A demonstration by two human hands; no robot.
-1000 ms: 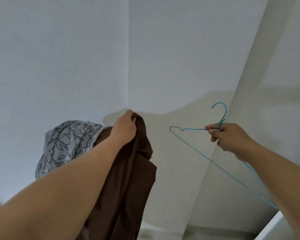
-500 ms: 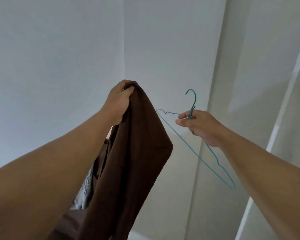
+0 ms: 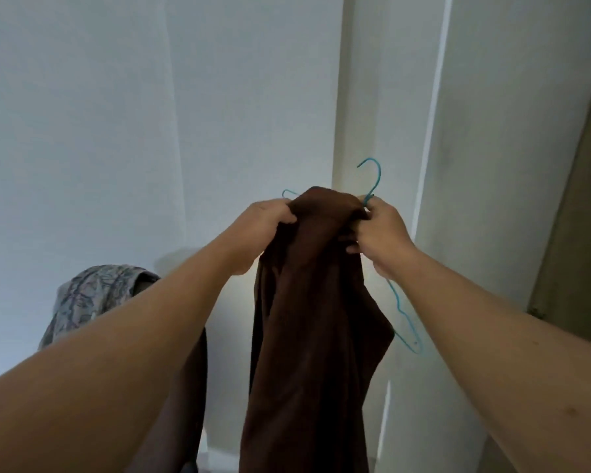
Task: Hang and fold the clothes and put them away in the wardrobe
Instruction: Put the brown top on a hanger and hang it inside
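A dark brown garment (image 3: 314,329) hangs down in front of me, held up at its top by both hands. My left hand (image 3: 263,227) grips its upper left edge. My right hand (image 3: 379,233) pinches the neck of a thin blue wire hanger (image 3: 372,180) and also holds the garment's upper right edge. The hanger's hook points up; its left tip shows beside the cloth and its right shoulder sticks out low on the right. The rest of the hanger is hidden behind the fabric.
A grey patterned cloth (image 3: 93,295) lies bunched at the lower left behind my left arm. White walls fill the background. A white wardrobe door or panel (image 3: 492,165) stands at the right, with a beige surface (image 3: 580,216) beyond it.
My hands have come together: the hanger has moved left to the garment's top, and my right hand now also grips the cloth. The view has swung right towards the white panel.
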